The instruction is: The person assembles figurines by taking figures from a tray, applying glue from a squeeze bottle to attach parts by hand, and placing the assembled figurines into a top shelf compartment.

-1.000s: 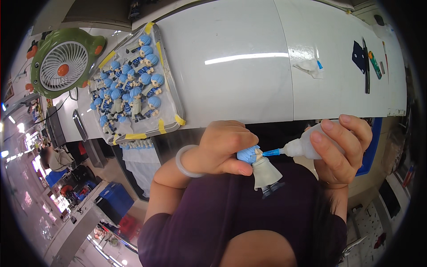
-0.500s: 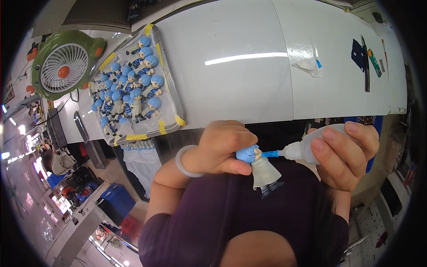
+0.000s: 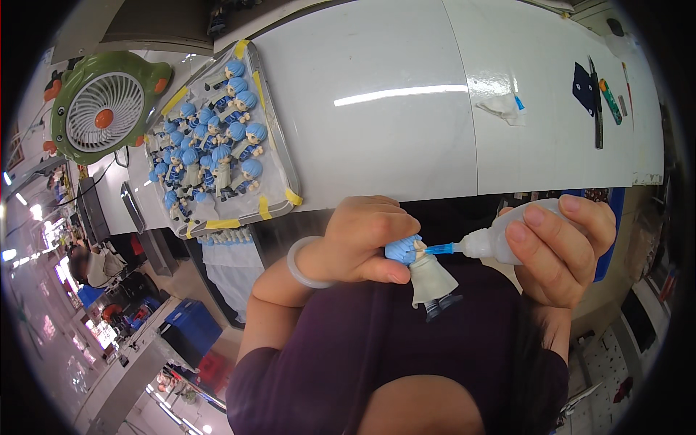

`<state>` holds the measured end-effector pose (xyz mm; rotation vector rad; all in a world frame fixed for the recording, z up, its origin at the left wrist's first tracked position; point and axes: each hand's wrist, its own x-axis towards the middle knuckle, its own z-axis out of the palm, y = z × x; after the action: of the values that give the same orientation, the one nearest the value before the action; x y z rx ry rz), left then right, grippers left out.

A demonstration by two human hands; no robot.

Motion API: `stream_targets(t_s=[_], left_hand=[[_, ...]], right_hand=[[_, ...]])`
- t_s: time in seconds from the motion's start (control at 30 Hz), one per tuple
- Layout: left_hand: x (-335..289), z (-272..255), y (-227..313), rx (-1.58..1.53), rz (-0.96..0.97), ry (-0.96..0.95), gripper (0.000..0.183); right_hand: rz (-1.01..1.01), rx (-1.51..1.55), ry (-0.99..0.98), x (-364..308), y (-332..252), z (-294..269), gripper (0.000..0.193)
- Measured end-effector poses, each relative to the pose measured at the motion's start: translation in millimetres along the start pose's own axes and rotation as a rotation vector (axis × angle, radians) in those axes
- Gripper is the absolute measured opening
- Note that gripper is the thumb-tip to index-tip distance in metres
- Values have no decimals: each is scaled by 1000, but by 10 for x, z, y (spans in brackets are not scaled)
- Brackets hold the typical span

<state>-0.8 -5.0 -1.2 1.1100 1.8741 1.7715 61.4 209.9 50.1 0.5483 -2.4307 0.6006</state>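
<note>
My left hand (image 3: 373,239) pinches a small figurine (image 3: 433,283) by its blue-haired head. The figurine wears a long cream coat, and its dark legs hang down to the right. In my right hand (image 3: 565,250) is a white squeeze bottle (image 3: 500,235), held sideways with the fingers wrapped round it. The bottle's blue needle tip (image 3: 441,249) points left and reaches the figurine near its neck; whether it touches cannot be made out. Both hands are just in front of the table's near edge.
A tray (image 3: 279,156) edged with yellow tape holds several blue-haired figurines on the white table (image 3: 391,138). Left of it stands a green fan (image 3: 105,109). A white cloth (image 3: 502,109) with a blue tip, a green-handled cutter (image 3: 610,101) and a thin brush (image 3: 627,88) lie at the right.
The bottle and my right hand have shifted very slightly. My left hand keeps the figurine in nearly the same place.
</note>
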Motion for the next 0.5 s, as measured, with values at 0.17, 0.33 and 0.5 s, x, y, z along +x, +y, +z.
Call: stream_targets(t_s=[0.17,0.33,0.5], left_hand=[[-31,51,-85,-37,90,72,47],[-116,89,-76,-252,-81,141,46],[-55,120,-97,-374,-95,170,48]], right_hand=[[62,14,-80,57,23,-43,29],[224,118,-51,15,253,171,20],[889,1182,25,-182,186,366,34]])
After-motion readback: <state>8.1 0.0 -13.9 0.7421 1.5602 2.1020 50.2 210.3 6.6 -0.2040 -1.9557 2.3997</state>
